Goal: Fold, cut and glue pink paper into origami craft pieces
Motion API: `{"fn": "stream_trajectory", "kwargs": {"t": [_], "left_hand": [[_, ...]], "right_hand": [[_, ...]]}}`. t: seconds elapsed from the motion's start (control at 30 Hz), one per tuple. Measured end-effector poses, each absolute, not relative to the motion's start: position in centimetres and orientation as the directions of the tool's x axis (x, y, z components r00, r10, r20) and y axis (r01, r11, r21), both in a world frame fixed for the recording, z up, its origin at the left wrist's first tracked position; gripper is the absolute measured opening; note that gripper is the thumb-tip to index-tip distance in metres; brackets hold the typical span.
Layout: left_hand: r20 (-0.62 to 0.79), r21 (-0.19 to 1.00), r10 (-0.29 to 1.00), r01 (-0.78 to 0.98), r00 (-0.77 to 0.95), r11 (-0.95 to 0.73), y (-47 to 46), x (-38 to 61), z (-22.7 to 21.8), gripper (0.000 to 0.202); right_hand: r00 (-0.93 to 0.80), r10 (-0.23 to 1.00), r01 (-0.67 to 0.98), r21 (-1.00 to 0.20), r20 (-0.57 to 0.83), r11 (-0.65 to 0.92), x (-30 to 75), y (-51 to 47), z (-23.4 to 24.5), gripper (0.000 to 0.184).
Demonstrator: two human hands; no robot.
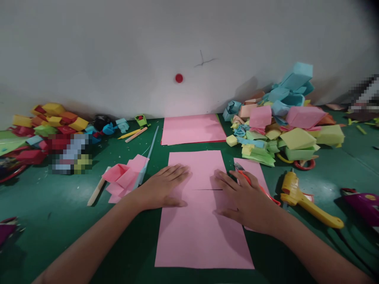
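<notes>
A pink paper sheet [201,228] lies flat on the green mat [59,205] in front of me. My left hand [161,187] rests flat on its left edge, fingers stretched out. My right hand [244,197] presses flat on its right side, fingers apart, with a short dark cut line showing between the two hands. A red-handled cutter [251,182] lies under or beside my right hand on a second pink strip [251,167]; I cannot tell whether the hand grips it.
A stack of pink sheets [192,129] lies at the wall. Piles of folded paper shapes sit at the right [284,118] and left [50,122]. A yellow glue gun [304,199], a folded pink piece [126,175], a wooden stick [97,191] and pencils [133,134] lie around.
</notes>
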State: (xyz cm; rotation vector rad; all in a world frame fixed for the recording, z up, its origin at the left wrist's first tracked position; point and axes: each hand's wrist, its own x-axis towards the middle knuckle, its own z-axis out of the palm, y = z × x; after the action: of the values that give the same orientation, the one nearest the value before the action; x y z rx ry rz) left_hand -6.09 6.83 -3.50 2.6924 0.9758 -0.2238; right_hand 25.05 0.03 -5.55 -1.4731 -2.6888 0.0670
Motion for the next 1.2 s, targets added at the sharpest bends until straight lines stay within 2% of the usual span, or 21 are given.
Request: {"fn": "stream_trajectory", "kwargs": {"t": [0.2,0.33,0.43,0.73,1.2], "left_hand": [[-0.216,0.169,0.617,0.651,0.757,-0.74,6.3,-6.0,-3.8,0.092],[-0.147,0.142,0.662,0.678,0.735,-0.721,5.4,-6.0,-4.3,0.092],[-0.114,0.143,0.669,0.679,0.734,-0.72,4.9,-6.0,-4.6,0.094],[-0.16,0.166,0.647,0.667,0.745,-0.727,4.8,-5.8,-4.2,0.085],[-0.108,0.161,0.651,0.659,0.752,-0.735,4.4,-5.7,-4.5,0.088]], "right_hand": [[-0.573,0.819,0.809,-0.189,-0.036,0.557,24.6,0.0,-4.5,0.08],[-0.721,0.69,0.671,-0.317,-0.066,0.67,23.2,-0.9,-3.7,0.081],[-0.799,0.597,0.579,-0.361,-0.073,0.731,22.0,-1.8,-3.7,0.08],[-0.794,0.608,0.583,-0.272,0.008,0.765,20.9,-3.3,-5.3,0.078],[-0.805,0.593,0.577,-0.218,0.009,0.787,20.8,-3.8,-5.8,0.075]]}}
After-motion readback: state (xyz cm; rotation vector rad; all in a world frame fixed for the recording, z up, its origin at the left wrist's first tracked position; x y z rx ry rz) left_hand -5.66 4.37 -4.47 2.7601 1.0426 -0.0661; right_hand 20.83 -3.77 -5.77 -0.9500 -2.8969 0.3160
